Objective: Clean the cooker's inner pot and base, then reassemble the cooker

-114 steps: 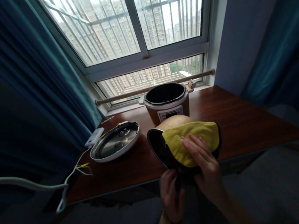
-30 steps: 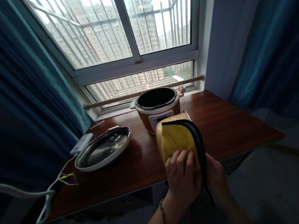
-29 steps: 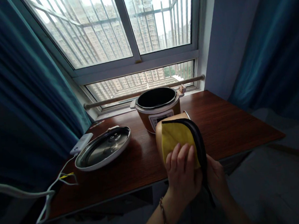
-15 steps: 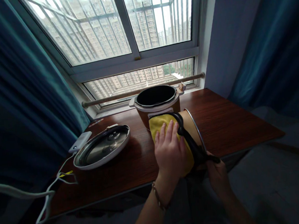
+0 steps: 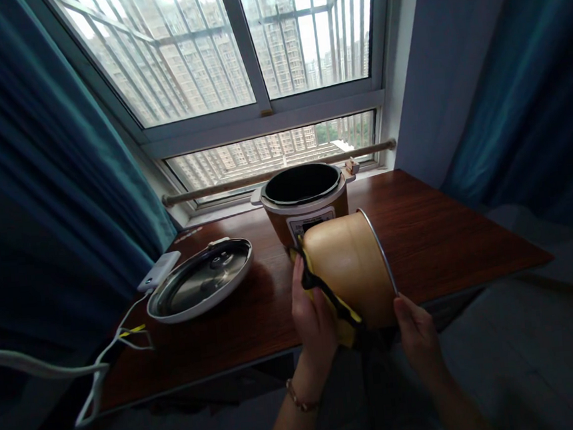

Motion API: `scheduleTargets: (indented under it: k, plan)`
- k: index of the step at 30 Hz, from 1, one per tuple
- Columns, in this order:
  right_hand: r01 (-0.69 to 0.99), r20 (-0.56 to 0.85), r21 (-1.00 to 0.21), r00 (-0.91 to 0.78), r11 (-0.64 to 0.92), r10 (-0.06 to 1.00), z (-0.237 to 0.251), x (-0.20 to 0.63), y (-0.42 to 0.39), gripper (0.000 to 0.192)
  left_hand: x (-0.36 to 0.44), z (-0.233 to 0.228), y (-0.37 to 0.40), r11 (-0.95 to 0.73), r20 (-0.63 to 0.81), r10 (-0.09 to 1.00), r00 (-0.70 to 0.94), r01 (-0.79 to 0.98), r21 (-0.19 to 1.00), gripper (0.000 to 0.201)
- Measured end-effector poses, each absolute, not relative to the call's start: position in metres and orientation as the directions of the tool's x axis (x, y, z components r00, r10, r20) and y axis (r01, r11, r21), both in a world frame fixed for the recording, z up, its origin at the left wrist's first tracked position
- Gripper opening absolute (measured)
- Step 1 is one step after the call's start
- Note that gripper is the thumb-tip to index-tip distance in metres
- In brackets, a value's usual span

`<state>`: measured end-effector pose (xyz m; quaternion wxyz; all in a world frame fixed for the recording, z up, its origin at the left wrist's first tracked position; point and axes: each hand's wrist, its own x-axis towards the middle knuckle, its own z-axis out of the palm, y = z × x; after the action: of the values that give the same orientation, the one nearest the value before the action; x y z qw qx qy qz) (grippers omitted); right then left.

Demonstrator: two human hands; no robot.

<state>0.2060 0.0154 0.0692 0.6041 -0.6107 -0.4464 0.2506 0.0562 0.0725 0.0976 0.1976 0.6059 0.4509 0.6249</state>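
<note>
A golden inner pot (image 5: 348,260) is tipped on its side in front of me, its metal rim turned to the right. My right hand (image 5: 417,327) pinches that rim at the lower right. Against the pot's bottom, my left hand (image 5: 312,310) presses a yellow cloth with black edging (image 5: 331,298); the fingers are closed around the cloth. Behind the pot stands the rice cooker body (image 5: 305,193), open at the top with a dark inside. Its front panel is partly covered by the pot.
A round lid (image 5: 202,282) lies with its shiny inner side up on the left of the wooden table (image 5: 438,228). Beside it are a white power strip (image 5: 158,272) and a white cable (image 5: 99,368). A window with a rail (image 5: 273,174) is behind the table.
My left hand has slid the cloth from the pot's side down and left to its bottom, baring the golden wall. My right hand still grips the rim.
</note>
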Motion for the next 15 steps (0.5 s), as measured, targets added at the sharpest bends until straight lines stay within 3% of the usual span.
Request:
scheduleTargets:
  k: [4,8,15]
  plan:
    - [0.196,0.230,-0.966,0.373,0.166,0.899,0.074,0.206,0.015,0.047,0.065,0.097,0.055,-0.616,0.784,0.615,0.084,0.672,0.411,0.051]
    - [0.129,0.205,-0.977,0.341,0.170,0.917,0.076,0.207,0.016,0.043,0.081,0.083,0.037,-0.605,0.783,0.557,0.277,0.781,0.155,0.053]
    - [0.017,0.131,-0.991,0.276,0.132,0.952,0.075,0.205,0.009,0.042,0.099,0.050,0.026,-0.604,0.832,0.460,0.309,0.796,0.039,0.048]
